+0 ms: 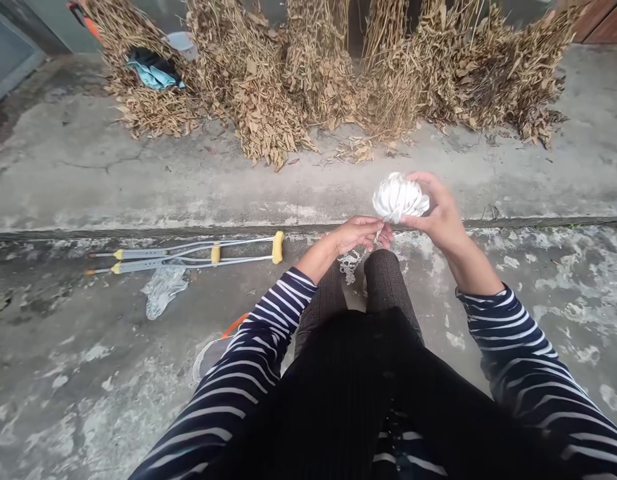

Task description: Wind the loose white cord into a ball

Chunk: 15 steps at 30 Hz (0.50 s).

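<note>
Wht cord bundle (400, 196), navy slvs (511, 350) w/ wht stripes, ylw crutch pads (278, 247), tan stalks (268, 93)

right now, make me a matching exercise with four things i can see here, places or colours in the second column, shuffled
Column one
1. white bundle
2. crutches
3. plastic bag
4. dried stalks

Column two
A. crumpled and see-through, on the lower ground
B. brown, piled on the raised ledge
C. in the fingers of the right hand, with the left hand at its tied end
D. grey with yellow parts

Right pairs: 1-C, 2-D, 3-A, 4-B
</note>
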Motion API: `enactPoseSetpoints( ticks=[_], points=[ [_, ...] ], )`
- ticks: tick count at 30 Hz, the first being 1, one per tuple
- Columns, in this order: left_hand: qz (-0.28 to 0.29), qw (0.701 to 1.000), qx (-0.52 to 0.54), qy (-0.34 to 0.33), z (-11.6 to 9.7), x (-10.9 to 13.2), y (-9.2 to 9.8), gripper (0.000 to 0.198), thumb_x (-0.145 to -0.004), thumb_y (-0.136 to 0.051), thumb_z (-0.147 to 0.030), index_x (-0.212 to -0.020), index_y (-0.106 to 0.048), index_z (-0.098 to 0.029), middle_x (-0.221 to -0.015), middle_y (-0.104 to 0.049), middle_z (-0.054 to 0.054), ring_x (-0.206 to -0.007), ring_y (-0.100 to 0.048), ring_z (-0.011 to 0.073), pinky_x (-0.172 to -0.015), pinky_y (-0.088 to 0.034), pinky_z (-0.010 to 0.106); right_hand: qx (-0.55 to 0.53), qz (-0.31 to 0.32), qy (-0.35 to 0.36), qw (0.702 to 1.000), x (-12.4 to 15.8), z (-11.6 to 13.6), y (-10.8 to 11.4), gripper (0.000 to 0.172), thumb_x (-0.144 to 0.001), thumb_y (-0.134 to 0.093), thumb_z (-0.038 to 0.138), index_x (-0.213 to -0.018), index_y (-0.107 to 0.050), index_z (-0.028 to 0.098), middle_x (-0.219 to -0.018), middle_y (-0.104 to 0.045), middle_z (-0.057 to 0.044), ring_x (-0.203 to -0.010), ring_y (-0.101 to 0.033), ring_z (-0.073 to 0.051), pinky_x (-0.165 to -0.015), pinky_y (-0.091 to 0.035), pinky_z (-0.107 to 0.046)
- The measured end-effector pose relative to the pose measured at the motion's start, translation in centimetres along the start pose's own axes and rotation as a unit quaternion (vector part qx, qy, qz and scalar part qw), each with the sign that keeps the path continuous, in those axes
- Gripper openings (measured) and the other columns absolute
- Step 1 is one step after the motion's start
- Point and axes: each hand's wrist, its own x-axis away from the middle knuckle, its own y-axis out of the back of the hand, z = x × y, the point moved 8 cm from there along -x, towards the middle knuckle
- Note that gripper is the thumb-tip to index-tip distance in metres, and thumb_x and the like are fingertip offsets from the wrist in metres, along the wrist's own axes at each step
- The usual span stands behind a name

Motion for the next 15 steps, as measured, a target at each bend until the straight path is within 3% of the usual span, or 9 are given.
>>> enactPoseSetpoints(
  ticks=[3,6,8,11,13,15],
  points=[
    [-0.129,0.991,-0.028,-0.024,-0.2,0.0,1.1,0.034,-0.086,-0.083,-0.037,-0.102,-0.077,-0.009,-0.122,-0.075,0.019,-0.105,-0.074,0.0234,-0.064,-0.057,0.023,-0.056,-0.052,-0.012,0.997,-0.7,-0.2,1.0,0.079,-0.064,-0.098,0.056,-0.126,-0.057,0.032,-0.123,-0.062,-0.006,-0.119,-0.060,-0.031,-0.105,-0.056,-0.051],
    [-0.235,0.968,-0.034,-0.080,-1.3,0.1,1.4,0.029,-0.085,-0.081,-0.021,-0.112,-0.075,-0.012,-0.133,-0.072,0.015,-0.118,-0.070,0.0243,-0.071,-0.061,0.024,-0.137,-0.053,-0.047,0.988,-0.9,-0.7,0.8,0.080,-0.064,-0.098,0.050,-0.129,-0.055,0.033,-0.133,-0.062,-0.006,-0.127,-0.061,-0.032,-0.105,-0.059,-0.053],
    [-0.242,0.962,-0.020,-0.125,-2.4,0.1,0.6,0.035,-0.084,-0.080,-0.016,-0.118,-0.073,-0.014,-0.133,-0.073,0.013,-0.117,-0.070,0.0232,-0.075,-0.063,0.025,-0.189,-0.048,-0.068,0.978,-0.9,-1.0,0.5,0.079,-0.064,-0.098,0.044,-0.128,-0.054,0.033,-0.139,-0.061,-0.006,-0.128,-0.062,-0.032,-0.101,-0.063,-0.052],
    [-0.221,0.961,0.000,-0.166,-3.8,0.3,-1.0,0.032,-0.085,-0.080,-0.018,-0.116,-0.071,-0.013,-0.103,-0.079,0.009,-0.090,-0.075,0.0174,-0.074,-0.062,0.026,-0.236,-0.055,-0.087,0.966,-0.9,-1.0,0.5,0.078,-0.063,-0.099,0.037,-0.127,-0.055,0.033,-0.144,-0.060,-0.005,-0.127,-0.065,-0.031,-0.098,-0.066,-0.051],
    [-0.202,0.966,0.002,-0.161,-4.2,0.6,-1.8,0.028,-0.088,-0.080,-0.026,-0.109,-0.070,-0.011,-0.081,-0.075,0.004,-0.067,-0.071,0.0131,-0.065,-0.059,0.024,-0.252,-0.069,-0.097,0.960,-1.0,-1.1,1.0,0.077,-0.062,-0.099,0.036,-0.126,-0.056,0.033,-0.146,-0.061,-0.003,-0.127,-0.066,-0.031,-0.097,-0.067,-0.051],
    [-0.171,0.977,-0.002,-0.129,-4.0,1.1,-2.4,0.031,-0.089,-0.080,-0.037,-0.102,-0.069,-0.011,-0.074,-0.072,0.003,-0.057,-0.066,0.0107,-0.056,-0.054,0.022,-0.263,-0.074,-0.111,0.956,-0.9,-1.4,1.4,0.073,-0.065,-0.097,0.038,-0.127,-0.058,0.035,-0.146,-0.062,-0.001,-0.128,-0.066,-0.030,-0.097,-0.068,-0.050]
  ],
)
